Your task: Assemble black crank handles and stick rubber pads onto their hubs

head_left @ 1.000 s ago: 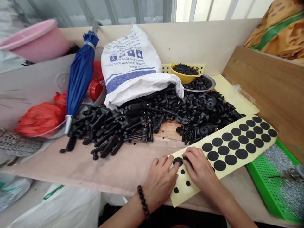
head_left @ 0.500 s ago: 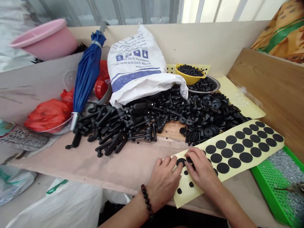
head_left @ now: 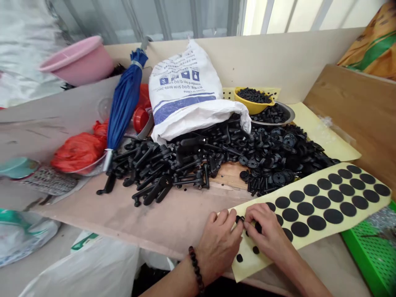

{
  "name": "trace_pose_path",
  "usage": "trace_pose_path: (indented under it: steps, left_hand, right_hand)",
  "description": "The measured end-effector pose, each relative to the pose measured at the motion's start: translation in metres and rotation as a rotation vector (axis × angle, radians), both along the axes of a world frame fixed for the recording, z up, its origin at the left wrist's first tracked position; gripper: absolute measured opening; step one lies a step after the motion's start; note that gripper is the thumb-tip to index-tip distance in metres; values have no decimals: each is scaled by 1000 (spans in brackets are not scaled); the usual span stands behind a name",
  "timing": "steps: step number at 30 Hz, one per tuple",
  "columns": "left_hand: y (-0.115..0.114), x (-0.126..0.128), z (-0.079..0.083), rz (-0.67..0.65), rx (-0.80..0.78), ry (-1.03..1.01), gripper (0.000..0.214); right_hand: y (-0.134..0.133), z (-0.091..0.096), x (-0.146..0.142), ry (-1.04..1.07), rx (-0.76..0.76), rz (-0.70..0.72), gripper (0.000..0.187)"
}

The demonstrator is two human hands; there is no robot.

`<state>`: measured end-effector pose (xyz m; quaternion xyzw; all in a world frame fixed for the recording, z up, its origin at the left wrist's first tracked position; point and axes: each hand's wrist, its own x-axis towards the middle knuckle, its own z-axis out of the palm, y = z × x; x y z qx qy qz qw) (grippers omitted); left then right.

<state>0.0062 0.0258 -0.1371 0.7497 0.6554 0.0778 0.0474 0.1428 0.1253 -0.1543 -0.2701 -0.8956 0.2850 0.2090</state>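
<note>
A pale yellow backing sheet (head_left: 312,231) with several round black pads (head_left: 321,202) lies along the table's front right. My left hand (head_left: 220,243), with a dark bead bracelet on the wrist, rests on the sheet's near end. Its thumb and fingertips pinch together at a black pad (head_left: 239,219). My right hand (head_left: 266,235) lies on the sheet beside it, fingertips pressed on the same pad. Small black dots (head_left: 239,258) remain where pads are gone.
Black plastic levers (head_left: 161,169) and round black parts (head_left: 278,152) spill from a white sack (head_left: 188,99). Behind stand a yellow bowl (head_left: 252,108), a metal dish (head_left: 287,115), a blue umbrella (head_left: 123,103), a pink basin (head_left: 78,62) and red bags (head_left: 77,150). A green tray (head_left: 374,255) sits right.
The view has shifted left and down, so everything sits further right. Both hands have closed in on one pad at the sheet's near end; fingertips now pinch it.
</note>
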Motion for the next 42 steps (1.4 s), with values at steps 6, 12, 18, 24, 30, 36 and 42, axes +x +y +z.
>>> trace_pose_path:
  steps: [6, 12, 18, 24, 30, 36, 42]
  left_hand:
    - [-6, -32, 8, 54, 211, -211, 20]
    - [20, -94, 22, 391, 421, 133, 39]
    - [25, -99, 8, 313, 246, 31, 25]
    - [5, -86, 7, 52, 102, -293, 50]
    - [-3, -91, 8, 32, -41, -361, 46]
    - [-1, -90, 17, 78, -47, -412, 42]
    - [9, -63, 34, 238, -237, -1088, 39]
  right_hand:
    - [5, 1, 9, -12, -175, 87, 14]
    - [15, -1, 19, -73, -354, 120, 16]
    - [15, -6, 17, -16, -446, 66, 15]
    - [14, 4, 13, 57, -488, 33, 16]
    - [17, 8, 14, 150, -537, 19, 19]
    - [12, 19, 22, 215, -712, -77, 23]
    - [4, 36, 15, 333, -865, -33, 25]
